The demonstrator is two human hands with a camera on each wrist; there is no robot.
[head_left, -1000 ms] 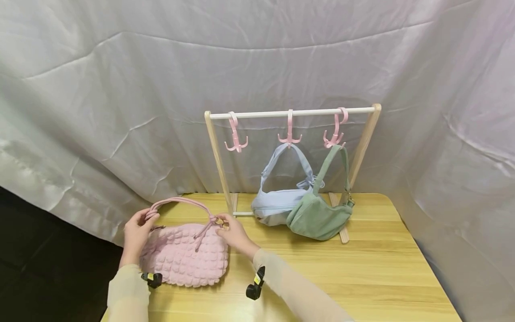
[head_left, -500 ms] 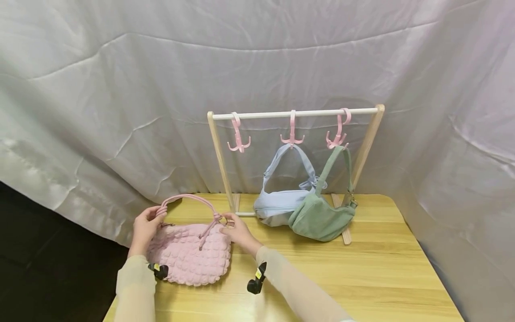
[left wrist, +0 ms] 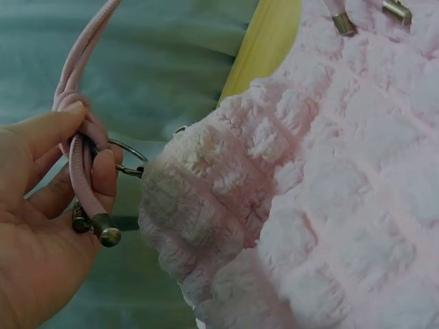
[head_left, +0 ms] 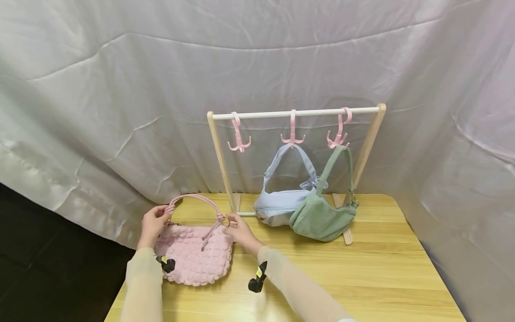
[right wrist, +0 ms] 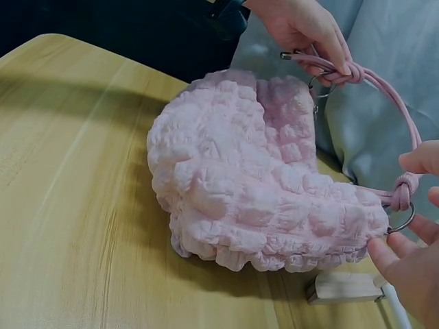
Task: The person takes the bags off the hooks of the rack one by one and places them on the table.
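We are watching two hands working at one pink bag [head_left: 197, 259], which is sitting on the bench [head_left: 342, 273], to the left of the rack [head_left: 219, 156]. The left hand [head_left: 152, 227] is pinching the left knot of the strap [head_left: 194, 195] between thumb and fingers, with a metal ring [left wrist: 130, 150] lying just beside its fingertips. The right hand [head_left: 243, 235] is curling more loosely about the right knot [right wrist: 405, 190], its thumb and fingers standing apart and one fingertip touching the end of the pink bag. At the strap's ends we are counting four metal tips [left wrist: 110, 231]. We are seeing three bags in all: the blue bag [head_left: 279, 199] is hanging by its strap from the middle hook [head_left: 293, 136], and the green bag [head_left: 322, 219] from the right hook [head_left: 337, 138], partly covering the blue one. Three hooks are hanging from a single bar [head_left: 265, 115]. Two cameras [head_left: 256, 279] are sitting at the wrists, one on each.
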